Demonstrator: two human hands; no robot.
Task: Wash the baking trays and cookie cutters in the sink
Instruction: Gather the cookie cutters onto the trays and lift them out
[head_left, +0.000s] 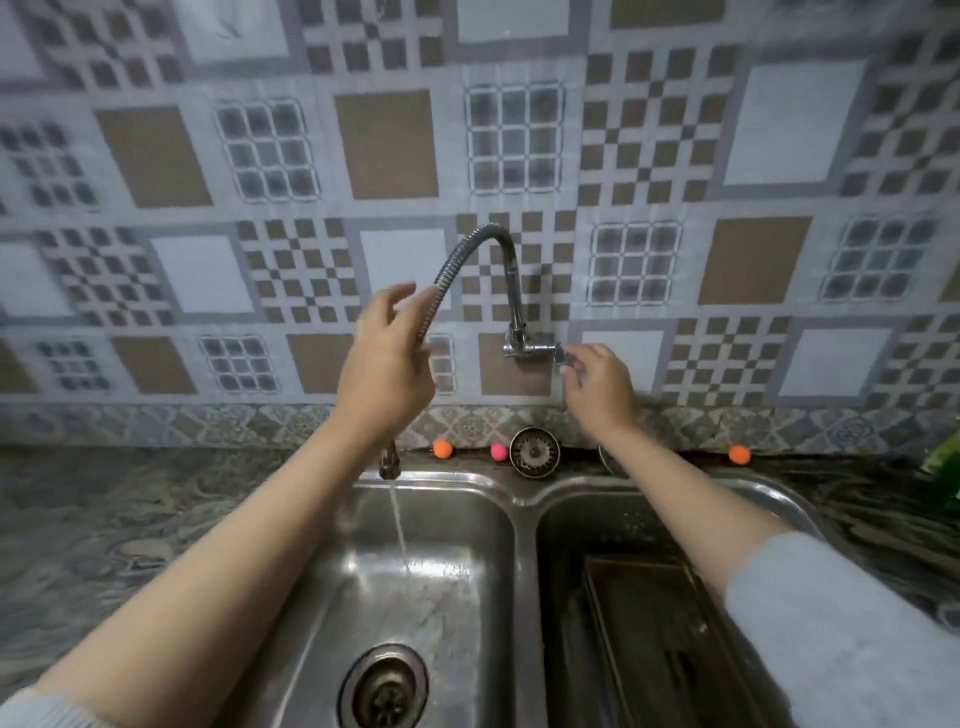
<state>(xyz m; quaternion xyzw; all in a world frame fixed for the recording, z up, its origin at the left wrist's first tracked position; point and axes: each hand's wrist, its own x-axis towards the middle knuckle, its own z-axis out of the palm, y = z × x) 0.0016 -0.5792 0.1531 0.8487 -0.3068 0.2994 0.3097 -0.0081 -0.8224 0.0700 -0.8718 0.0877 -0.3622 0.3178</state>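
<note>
A double steel sink (524, 519) fills the lower middle of the view. A dark baking tray (654, 618) lies in the right basin, partly under my right forearm. My left hand (387, 358) grips the flexible faucet hose (467, 254) partway down, and its nozzle (388, 462) points into the left basin. A thin stream of water (399, 530) runs from the nozzle into that basin. My right hand (597, 384) pinches the tap handle (561, 354) on the wall valve. No cookie cutters are visible.
A loose sink strainer (535, 451) leans against the backsplash behind the sink. Two orange balls (442, 449) (738, 453) and a pink ball (498, 451) sit along the ledge. Marbled counter (130, 519) spreads left; something green (943, 457) shows at the right edge. The left drain (383, 688) is open.
</note>
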